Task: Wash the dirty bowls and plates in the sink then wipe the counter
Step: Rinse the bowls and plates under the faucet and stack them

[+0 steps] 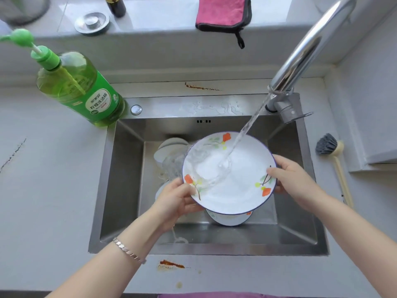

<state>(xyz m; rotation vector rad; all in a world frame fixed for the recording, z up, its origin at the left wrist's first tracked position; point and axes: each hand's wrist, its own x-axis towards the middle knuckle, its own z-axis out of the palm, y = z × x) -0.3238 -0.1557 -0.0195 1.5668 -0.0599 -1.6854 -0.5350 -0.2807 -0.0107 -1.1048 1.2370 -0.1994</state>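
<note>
Now plate held between left grip, right grip

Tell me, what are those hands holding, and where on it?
A flowered plate, by its rim: left hand at the lower-left edge, right hand at the right edge.

The grey table holds the steel sink in front of me. A green soap bottle stands at the sink's far left corner, and a dish brush lies to its right. One brown smear marks the table behind the sink, and a second smear marks the strip nearest me. On the raised ledge are a pink cloth, a dark bottle and what looks like a metal sink plug.
</note>
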